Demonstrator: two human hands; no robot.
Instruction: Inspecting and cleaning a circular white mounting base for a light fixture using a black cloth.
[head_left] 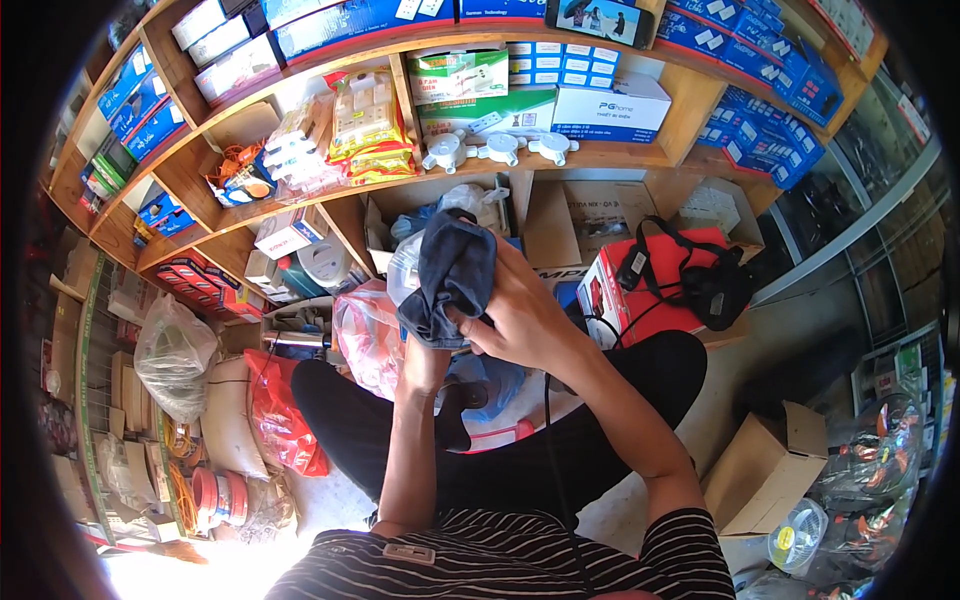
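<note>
A dark, crumpled cloth [452,275] is raised in front of me, above my crossed legs. My right hand [520,310] is closed on it from the right, with the thumb pressed against its lower edge. Below the cloth, my left hand [425,362] comes up with the wrist showing, but its fingers are hidden. Against the cloth's left side shows a pale, partly see-through rounded thing [403,268]. Most of it is covered, so its kind cannot be made out.
Wooden shelves [690,110] ahead carry boxes, packets and three white round fittings [500,150]. A red box [640,270] with a black strapped item [718,300] stands right of my hands. Plastic bags [368,335] lie left, and an open carton [765,470] sits at lower right.
</note>
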